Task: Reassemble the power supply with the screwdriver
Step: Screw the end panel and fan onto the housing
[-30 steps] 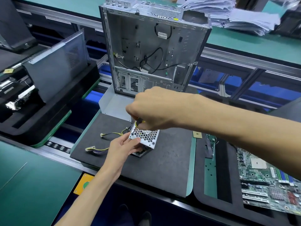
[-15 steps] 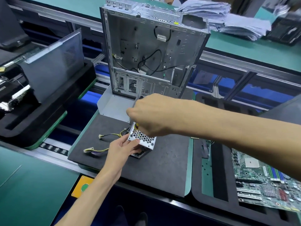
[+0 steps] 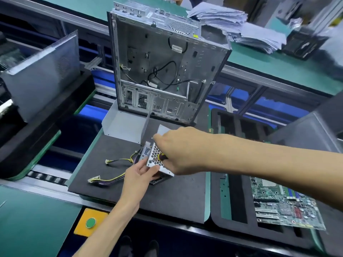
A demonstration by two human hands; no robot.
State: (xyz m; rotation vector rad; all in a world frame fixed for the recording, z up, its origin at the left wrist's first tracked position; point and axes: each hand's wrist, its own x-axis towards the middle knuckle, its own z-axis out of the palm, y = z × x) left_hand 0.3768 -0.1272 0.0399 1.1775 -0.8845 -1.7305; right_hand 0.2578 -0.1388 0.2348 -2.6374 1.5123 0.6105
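**Q:** Now, what had changed at the power supply (image 3: 157, 160) over the last second?

**A:** The right hand (image 3: 182, 151) had swung from above the box round to its right side, so the perforated face, earlier hidden under the fist, lay exposed. The screwdriver (image 3: 161, 157) had become visible, its tip at the lower left corner of that face, just beyond the right fingertips. The left hand (image 3: 138, 178) had kept its place at the near corner.

**Q:** What did that suggest for the task?

**A:** Probably that the tool had been brought to a corner screw and driving was about to begin or was under way; the screw itself was too small to make out.

**Q:** How did the fingers lie?

**A:** The right fingers were curled round the screwdriver's handle. The left thumb and fingers pinched the near lower corner of the box, bracing it, directly below the tool tip.

**Q:** And the materials?

**A:** The box was bright sheet metal, boxy, its upper face punched with a honeycomb of holes. It rested tilted on a matte dark foam mat (image 3: 172, 197). The handle was black with a yellow band, the shaft thin and silvery. Yellow and dark wires (image 3: 109, 179), limp and ending in pale plugs, trailed left of the left fingers. Beyond the right knuckles stood an empty metal computer case (image 3: 167, 71).
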